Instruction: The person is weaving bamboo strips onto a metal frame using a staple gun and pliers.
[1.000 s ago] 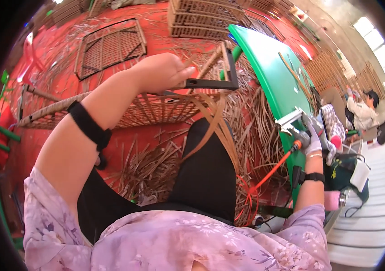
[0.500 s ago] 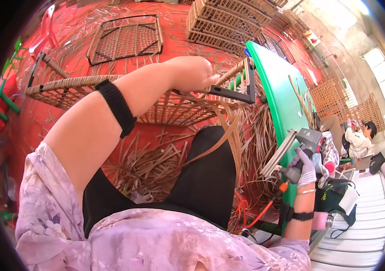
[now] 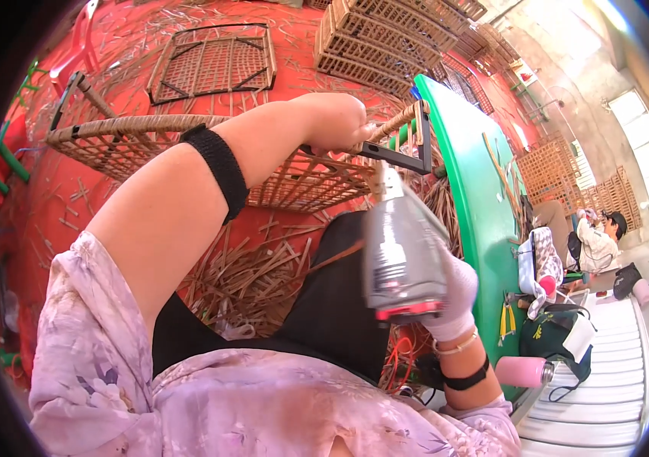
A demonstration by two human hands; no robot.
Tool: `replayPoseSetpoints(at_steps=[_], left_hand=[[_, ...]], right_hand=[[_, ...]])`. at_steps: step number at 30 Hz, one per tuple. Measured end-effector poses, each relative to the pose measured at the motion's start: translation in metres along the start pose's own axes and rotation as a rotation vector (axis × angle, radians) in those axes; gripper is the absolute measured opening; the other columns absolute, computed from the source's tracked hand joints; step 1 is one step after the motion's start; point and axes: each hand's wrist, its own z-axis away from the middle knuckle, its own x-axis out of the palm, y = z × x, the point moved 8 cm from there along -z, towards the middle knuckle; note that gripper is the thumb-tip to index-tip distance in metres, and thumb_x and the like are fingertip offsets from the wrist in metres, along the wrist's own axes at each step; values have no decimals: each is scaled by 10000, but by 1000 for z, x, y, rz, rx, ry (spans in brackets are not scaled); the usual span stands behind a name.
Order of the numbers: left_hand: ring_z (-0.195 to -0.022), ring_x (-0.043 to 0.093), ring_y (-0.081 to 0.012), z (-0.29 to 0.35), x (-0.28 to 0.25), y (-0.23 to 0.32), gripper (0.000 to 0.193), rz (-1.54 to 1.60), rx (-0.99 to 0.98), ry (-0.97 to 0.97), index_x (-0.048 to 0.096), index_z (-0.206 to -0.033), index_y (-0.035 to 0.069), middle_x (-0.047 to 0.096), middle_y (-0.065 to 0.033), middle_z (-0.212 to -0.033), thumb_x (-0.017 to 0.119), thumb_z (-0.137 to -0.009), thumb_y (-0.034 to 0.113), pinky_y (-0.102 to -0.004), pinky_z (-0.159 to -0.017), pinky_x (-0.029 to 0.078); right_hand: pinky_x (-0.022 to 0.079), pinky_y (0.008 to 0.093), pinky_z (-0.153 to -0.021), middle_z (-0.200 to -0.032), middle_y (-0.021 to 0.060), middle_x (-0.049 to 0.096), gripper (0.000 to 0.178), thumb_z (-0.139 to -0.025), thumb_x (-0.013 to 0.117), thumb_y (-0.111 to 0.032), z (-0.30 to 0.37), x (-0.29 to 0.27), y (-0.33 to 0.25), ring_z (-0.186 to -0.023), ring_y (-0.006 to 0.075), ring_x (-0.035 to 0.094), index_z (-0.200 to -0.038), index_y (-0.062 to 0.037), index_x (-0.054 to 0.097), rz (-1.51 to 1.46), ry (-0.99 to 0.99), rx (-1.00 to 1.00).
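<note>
My bare left hand (image 3: 343,128) is closed around the edge of a woven rattan panel (image 3: 317,186) with a black metal frame (image 3: 402,157), which stands across in front of my knees. Its fingers are partly hidden behind the wrapped rim. In a thin pale glove, my right hand (image 3: 457,301) grips a grey pneumatic staple gun (image 3: 404,255). The gun's nose is up at the panel's near right corner, beside the black metal; whether they touch I cannot tell. Motion blurs the tool.
A green table (image 3: 476,251) runs along my right, with yellow-handled pliers (image 3: 507,318) and a pink bottle (image 3: 524,372) nearby. Loose rattan strips (image 3: 248,293) cover the red floor. Another framed panel (image 3: 214,65) lies ahead; stacked woven pieces (image 3: 377,42) stand beyond. A co-worker (image 3: 597,242) sits far right.
My right hand has swung the staple gun from above the green table leftward to the panel's corner. My left hand keeps its hold on the panel.
</note>
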Motion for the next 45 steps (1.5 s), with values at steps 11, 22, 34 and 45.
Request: replayPoseSetpoints(at_steps=[11,22,34,45], left_hand=[[-754,611,-378,4,-3,0,556,-8,-30,-43,623,-742,-56,619,-203,-729,347,-986,361,-451,-783,482],[-808,595,-402,-4,-3,-4,542,-9,22,29,629,-748,-66,618,-246,-833,366,-978,349,-461,-802,469],[-750,614,-376,-7,-3,-6,559,-18,28,22,618,-734,-73,615,-229,-778,375,-977,368,-448,-779,484],[-622,637,-305,-3,-8,0,581,-6,30,6,610,-692,-61,600,-188,-646,362,-988,374,-428,-709,509]], right_hand=[[504,388,-656,-793,118,652,591,-711,734,-322,-12,44,-7,-707,302,639,-1221,-68,575,90,73,-133],[507,402,-683,-833,133,657,565,-701,710,-246,-14,53,-3,-755,318,643,-1225,-86,570,47,94,-82],[505,405,-678,-809,137,648,556,-696,704,-201,-12,56,-2,-731,326,634,-1222,-83,568,49,116,-106],[501,401,-669,-809,124,648,508,-670,690,-119,-15,56,-3,-732,324,633,-1164,-86,574,60,113,-13]])
